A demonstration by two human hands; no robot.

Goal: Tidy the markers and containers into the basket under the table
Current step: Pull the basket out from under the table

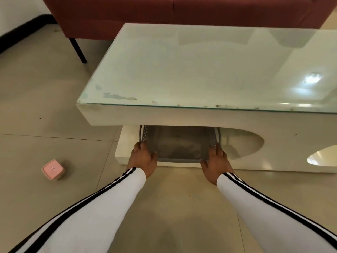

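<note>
White striped sleeves (109,201) stretched forward and down, pink-lidded container (52,169) on floor well left of table (182,115), left hand (143,157) gripping grey basket (176,143) at near-left corner, basket on lower shelf under tabletop, right hand (216,161) gripping near-right corner

The low white worktop (182,116) has a glossy, lacquer-like body. It lies under a clear glass sheet (200,66) that mirrors the room, with worn, speckled patches near its front edge. The grey soft-sided cloth basket (178,143) looks matt and woven, with pale stitching down its webbing handles (143,134). The small square container with a pink lid (52,169) looks like smooth, faintly shiny plastic. The beige floor tiles (45,106) are smooth with a dull sheen. The dark red sofa (164,10) is matt cloth on a black leg (78,50), seemingly metal. The white black-striped sleeves (109,198) are smooth, slightly shiny fabric.
</note>
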